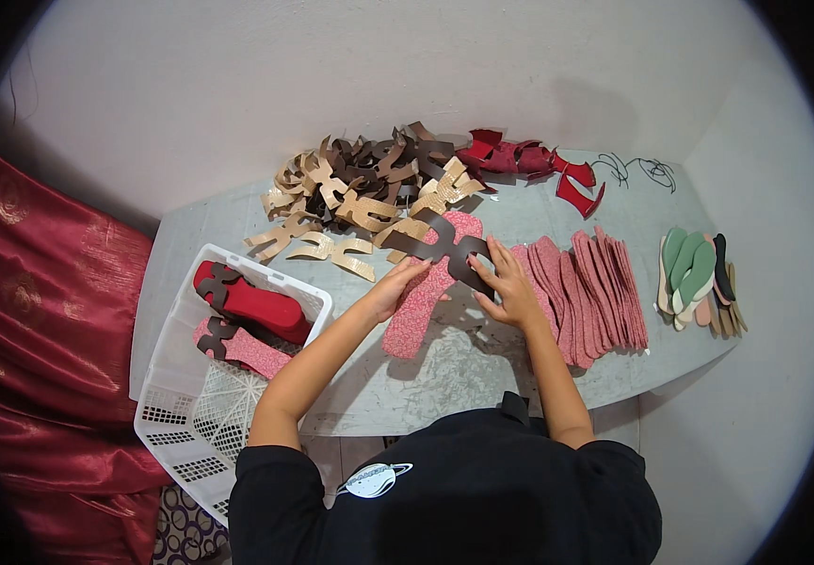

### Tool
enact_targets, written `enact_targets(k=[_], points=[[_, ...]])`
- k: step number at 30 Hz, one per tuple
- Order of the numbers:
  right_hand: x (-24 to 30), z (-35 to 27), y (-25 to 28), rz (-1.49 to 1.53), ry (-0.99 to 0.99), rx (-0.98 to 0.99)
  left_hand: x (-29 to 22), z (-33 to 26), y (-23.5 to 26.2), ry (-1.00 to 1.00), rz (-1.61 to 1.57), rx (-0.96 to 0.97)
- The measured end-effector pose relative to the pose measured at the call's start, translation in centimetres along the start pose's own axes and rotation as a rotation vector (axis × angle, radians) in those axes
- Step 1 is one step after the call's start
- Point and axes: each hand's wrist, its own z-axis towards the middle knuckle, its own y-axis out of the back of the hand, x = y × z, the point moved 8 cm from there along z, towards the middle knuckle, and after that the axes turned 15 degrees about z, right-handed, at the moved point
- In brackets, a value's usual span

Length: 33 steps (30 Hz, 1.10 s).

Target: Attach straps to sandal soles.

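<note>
A pink patterned shoe sole (412,325) is held up over the table, tilted, its broad end pointing away from me. Across its broad half lies a dark brown X-shaped shoe upper (442,247), its arms reaching past both edges. My left hand (395,288) is closed on the sole's left edge, just below the upper. On the other side, my right hand (510,290) grips the upper's right arm, with fingers on top of it. What my fingers do underneath is hidden. Several pink soles (581,301) stand in a row beside my right hand.
Brown and gold cut uppers (360,188) are heaped at the back, with red pieces (520,160) beside them. A white plastic basket (167,377) at left holds red and pink slippers (256,306). Green, beige and black soles (689,268) lie far right, near a black cord (652,169).
</note>
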Motion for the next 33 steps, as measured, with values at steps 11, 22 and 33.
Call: enact_targets(k=[11, 22, 33], points=[[0.6, 0.1, 0.0, -0.013, -0.001, -0.025, 0.3, 0.2, 0.3, 0.034, 0.053, -0.012], [1.1, -0.1, -0.7, 0.052, 0.016, -0.010, 1.4, 0.3, 1.8, 0.100, 0.094, -0.148], [1.2, 0.1, -1.5, 0.023, 0.014, 0.011, 1.1, 0.4, 1.4, 0.016, 0.123, -0.141]])
